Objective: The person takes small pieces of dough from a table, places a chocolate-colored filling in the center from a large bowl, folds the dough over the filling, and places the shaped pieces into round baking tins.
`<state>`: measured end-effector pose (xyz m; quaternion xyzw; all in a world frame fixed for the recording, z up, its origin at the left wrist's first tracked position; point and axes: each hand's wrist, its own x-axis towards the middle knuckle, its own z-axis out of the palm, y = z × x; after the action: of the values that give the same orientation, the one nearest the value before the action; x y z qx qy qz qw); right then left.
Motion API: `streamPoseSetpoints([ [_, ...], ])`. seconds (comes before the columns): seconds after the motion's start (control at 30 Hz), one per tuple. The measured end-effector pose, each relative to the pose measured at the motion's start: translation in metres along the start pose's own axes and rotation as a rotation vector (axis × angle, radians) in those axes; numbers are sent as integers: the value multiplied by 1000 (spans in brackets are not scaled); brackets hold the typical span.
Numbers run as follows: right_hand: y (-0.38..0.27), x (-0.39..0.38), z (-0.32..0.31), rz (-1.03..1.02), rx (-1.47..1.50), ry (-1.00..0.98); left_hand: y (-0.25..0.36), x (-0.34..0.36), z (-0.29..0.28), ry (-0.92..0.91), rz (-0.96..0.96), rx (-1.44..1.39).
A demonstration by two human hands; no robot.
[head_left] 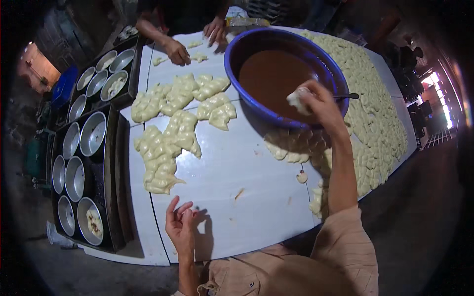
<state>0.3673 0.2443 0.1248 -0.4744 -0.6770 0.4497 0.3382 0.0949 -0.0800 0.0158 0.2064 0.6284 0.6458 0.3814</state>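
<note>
My right hand (320, 101) pinches a pale piece of dough (299, 100) over a large blue basin (236, 74). Smooth brown filling (274, 74) lies in the basin, and a dark spoon handle (349, 96) rests across its right rim. Low over the near part of the white table (232, 182), my left hand (181, 229) is open with its fingers apart and partly bent. A small pale bit shows by its fingertips; I cannot tell what it is. Beyond that hand lie clumps of glossy dough pieces (160, 153).
Many small dough pieces (373, 118) cover the table's right side. Round metal pans (75, 178) stand in dark trays (111, 197) along the left; one pan (90, 222) holds filled dough. Across the table, another person's hands (177, 52) work near small dough scraps (199, 56).
</note>
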Motion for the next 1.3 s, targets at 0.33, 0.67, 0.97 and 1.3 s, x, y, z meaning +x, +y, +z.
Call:
streamPoseSetpoints([
  [0.33,9,47,5,115,-705,-417,7,-1,23,-190,-64,169],
  [0.67,-18,-12,17,42,75,-88,6,24,63,-444,-58,195],
  [0.97,23,-90,111,260,989,-118,13,37,151,-643,-455,-551],
  [1.3,34,-140,166,-165,147,-120,-2,38,93,-236,-321,-371],
])
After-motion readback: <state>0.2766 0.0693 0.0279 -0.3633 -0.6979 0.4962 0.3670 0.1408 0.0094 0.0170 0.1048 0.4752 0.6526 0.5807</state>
